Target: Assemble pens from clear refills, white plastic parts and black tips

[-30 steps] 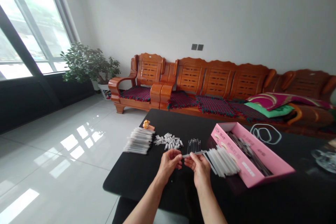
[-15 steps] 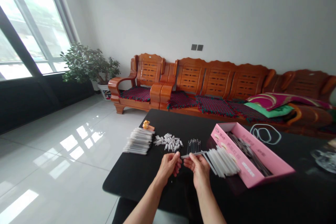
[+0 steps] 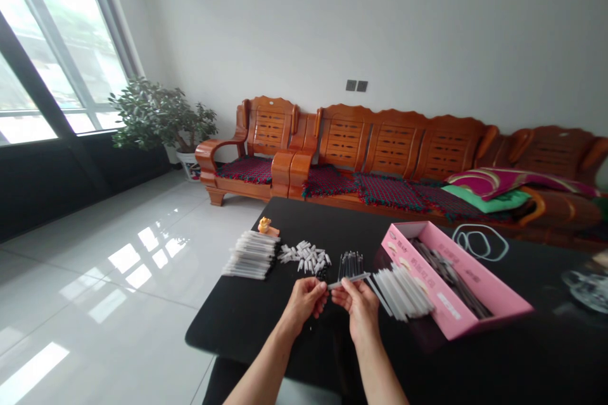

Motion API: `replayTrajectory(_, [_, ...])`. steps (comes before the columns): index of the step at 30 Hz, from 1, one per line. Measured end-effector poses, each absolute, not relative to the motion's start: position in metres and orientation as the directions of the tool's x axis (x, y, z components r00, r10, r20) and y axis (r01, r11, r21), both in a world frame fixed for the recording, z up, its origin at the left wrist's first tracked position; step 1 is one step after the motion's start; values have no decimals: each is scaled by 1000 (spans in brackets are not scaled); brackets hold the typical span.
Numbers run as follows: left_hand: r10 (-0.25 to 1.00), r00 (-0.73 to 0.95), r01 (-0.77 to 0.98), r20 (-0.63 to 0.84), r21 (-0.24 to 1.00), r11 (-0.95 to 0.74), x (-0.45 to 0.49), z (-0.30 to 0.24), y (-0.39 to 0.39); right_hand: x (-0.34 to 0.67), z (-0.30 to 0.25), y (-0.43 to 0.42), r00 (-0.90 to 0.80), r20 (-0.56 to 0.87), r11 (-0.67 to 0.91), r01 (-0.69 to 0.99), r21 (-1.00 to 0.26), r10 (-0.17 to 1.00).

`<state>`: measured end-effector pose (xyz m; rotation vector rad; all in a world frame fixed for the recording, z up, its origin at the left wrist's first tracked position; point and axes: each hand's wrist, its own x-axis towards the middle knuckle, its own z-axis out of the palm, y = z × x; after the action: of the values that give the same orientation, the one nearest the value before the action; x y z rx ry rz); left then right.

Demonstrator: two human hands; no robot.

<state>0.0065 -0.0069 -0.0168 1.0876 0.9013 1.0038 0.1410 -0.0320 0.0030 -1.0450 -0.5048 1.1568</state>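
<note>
Between both hands, over the near part of the black table, is a slim greyish pen barrel (image 3: pixel 361 277), slanting up to the right. My right hand (image 3: pixel 361 307) pinches it between thumb and fingers. My left hand (image 3: pixel 306 300) is closed at its left end; any small part in those fingertips is hidden. Just beyond the hands lie short white pen caps (image 3: pixel 306 255) in a loose heap, small black pieces (image 3: pixel 322 272), and a row of dark thin refills (image 3: pixel 350 262). To the right of my right hand lies a pile of translucent pen barrels (image 3: pixel 403 291).
A pink box (image 3: pixel 456 323) holding dark thin sticks (image 3: pixel 451 275) stands at the right. A stack of whitish pens (image 3: pixel 251 255) lies at the left, near a small orange figurine (image 3: pixel 265 225). White cord loops (image 3: pixel 479 242) lie behind the box. A wooden sofa (image 3: pixel 344 139) stands beyond the table (image 3: pixel 237 323).
The held barrel has tilted slightly, and its left end now sits a little lower, against my left fingertips. Both hands stay in nearly the same place.
</note>
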Motion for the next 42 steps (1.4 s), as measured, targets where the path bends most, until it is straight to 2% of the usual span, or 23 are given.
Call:
replayTrajectory(4, [960, 277, -139, -35, 987, 76, 7, -20, -7, 142, -1, -32, 365, -198, 15, -505, -863, 910])
replayTrajectory(9, [969, 239, 117, 63, 989, -93, 4, -14, -11, 144, -2, -31, 379, -248, -20, -514, -858, 892])
replayTrajectory(11, [962, 229, 233, 147, 952, -201, 2, -9, -13, 144, -2, -30, 392, -269, -27, -524, -852, 880])
replayTrajectory(15, [893, 261, 398, 365, 803, -444, 1, 0, -18, 145, -6, -30, 389, -341, -68, -569, -819, 856])
replayTrajectory(20, [838, 363, 459, 407, 705, -541, 4, -6, -23, 147, -16, -31, 382, -431, -124, -614, -780, 818])
replayTrajectory(22, [841, 351, 436, 411, 723, -535, 3, -12, -22, 149, -18, -31, 383, -434, -129, -610, -782, 816])
replayTrajectory(25, [896, 210, 421, 392, 791, -445, -4, -22, -8, 154, -20, -31, 397, -387, -100, -580, -809, 832])
replayTrajectory(27, [936, 65, 496, 345, 803, -331, -11, -29, 9, 156, -22, -31, 400, -350, -81, -554, -828, 847])
replayTrajectory(30, [960, -60, 675, 273, 719, -162, -22, -36, 38, 158, -26, -31, 381, -340, -98, -531, -841, 860])
replayTrajectory(36, [992, 25, 847, 127, 524, -88, -25, -36, 68, 156, -29, -33, 354, -358, -135, -521, -843, 864])
replayTrajectory(39, [995, 56, 867, 78, 491, -87, -24, -35, 71, 158, -28, -33, 355, -349, -133, -511, -849, 867])
replayTrajectory(42, [994, 33, 860, 102, 504, -80, -24, -35, 69, 157, -26, -34, 347, -342, -141, -490, -860, 873])
